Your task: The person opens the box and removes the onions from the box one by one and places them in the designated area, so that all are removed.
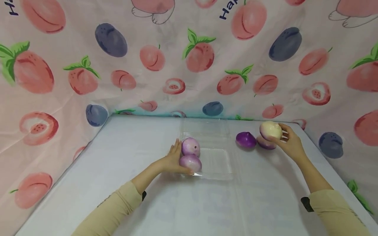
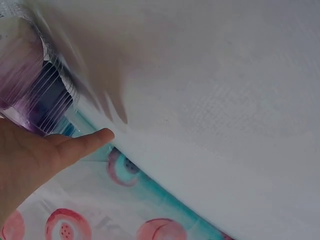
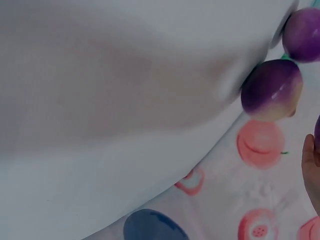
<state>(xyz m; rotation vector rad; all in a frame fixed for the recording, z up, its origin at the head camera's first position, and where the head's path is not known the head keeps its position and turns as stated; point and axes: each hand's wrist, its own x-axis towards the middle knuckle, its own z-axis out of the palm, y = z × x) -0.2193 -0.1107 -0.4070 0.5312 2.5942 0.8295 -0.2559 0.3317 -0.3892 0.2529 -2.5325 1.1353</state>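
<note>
In the head view my right hand [image 1: 290, 144] grips a pale yellow and purple onion [image 1: 271, 130], fingers on its right side and thumb under its front. It is raised over a purple onion [image 1: 266, 143], which lies beside a deep purple onion [image 1: 246, 140]. My left hand [image 1: 171, 160] rests with straight fingers along the left side of a clear plastic container [image 1: 217, 160], thumb at its front edge. Two light purple onions, one behind [image 1: 190, 146] and one in front [image 1: 191, 163], sit in the container's left half. In the right wrist view only the edge of my right hand [image 3: 312, 172] shows.
The container's clear lid [image 1: 203, 127] lies folded back behind it. Everything stands on a white-covered table [image 1: 130, 141]. A fruit-printed cloth [image 1: 174, 59] hangs along the table's back and sides.
</note>
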